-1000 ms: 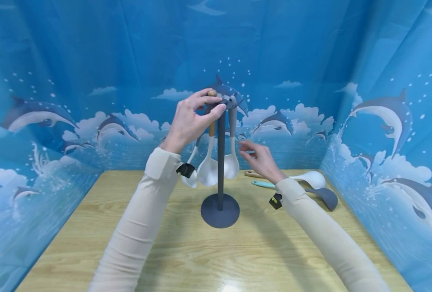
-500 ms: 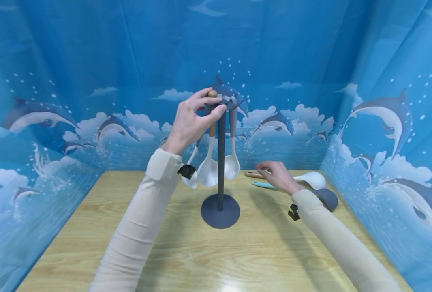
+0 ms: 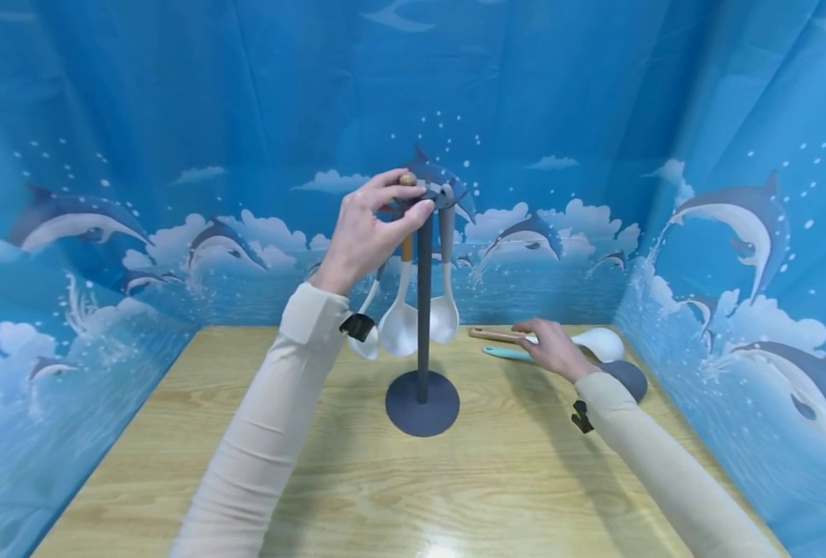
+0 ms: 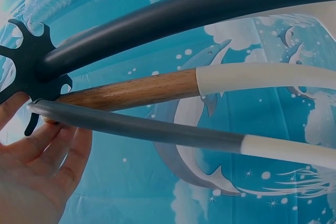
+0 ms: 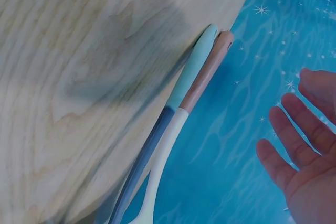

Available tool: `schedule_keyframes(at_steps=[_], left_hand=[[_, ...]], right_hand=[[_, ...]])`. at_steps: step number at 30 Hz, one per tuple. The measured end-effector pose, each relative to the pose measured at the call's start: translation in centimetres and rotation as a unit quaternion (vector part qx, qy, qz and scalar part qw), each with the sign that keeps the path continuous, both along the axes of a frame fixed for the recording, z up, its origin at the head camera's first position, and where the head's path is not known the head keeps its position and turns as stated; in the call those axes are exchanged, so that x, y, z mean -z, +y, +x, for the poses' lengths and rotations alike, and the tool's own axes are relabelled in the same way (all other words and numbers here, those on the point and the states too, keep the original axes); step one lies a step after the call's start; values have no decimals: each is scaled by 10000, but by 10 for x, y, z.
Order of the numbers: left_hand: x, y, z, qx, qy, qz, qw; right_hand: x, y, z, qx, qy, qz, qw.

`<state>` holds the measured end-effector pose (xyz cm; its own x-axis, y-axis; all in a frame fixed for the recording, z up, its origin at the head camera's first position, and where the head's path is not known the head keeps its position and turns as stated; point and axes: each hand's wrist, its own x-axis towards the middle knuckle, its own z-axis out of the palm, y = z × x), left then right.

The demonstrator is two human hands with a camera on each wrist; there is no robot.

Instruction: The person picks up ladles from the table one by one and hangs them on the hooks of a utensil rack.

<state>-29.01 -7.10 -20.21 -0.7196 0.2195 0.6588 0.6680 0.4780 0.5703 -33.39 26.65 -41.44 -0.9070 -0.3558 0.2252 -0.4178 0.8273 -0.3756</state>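
Note:
A dark grey utensil stand [image 3: 423, 310] rises from a round base. My left hand [image 3: 364, 232] grips its hooked top [image 4: 29, 59] between thumb and fingers. From the hooks hang a white ladle with a wooden handle [image 3: 399, 329], a white ladle with a grey handle [image 3: 444, 319] and, at the left, a smaller white-headed utensil [image 3: 364, 345]. My right hand [image 3: 555, 350] is over two ladles on the table, fingers loosely bent and holding nothing. One is white with a tan handle [image 5: 210, 69]; the other is dark grey with a mint handle [image 5: 194, 66].
The wooden table [image 3: 357, 488] carries the stand near its middle, and the two ladles lie side by side at the back right. A blue dolphin-print curtain [image 3: 552, 93] encloses the back and sides.
My right hand has moved away from the hanging ladles, rightward and down to above the ladles on the table. My left hand keeps its hold on the stand's top.

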Motion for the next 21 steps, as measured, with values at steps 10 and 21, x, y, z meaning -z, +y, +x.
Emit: schedule_keyframes(at_steps=[10,21], left_hand=[[0,-1,1,-55,-15,-94,9999],[0,0,0,-90,58,-63,9999]], right_hand=[[8,10,1,-103,-119,203,9997],[22,40,6,350,-130,765,9964]])
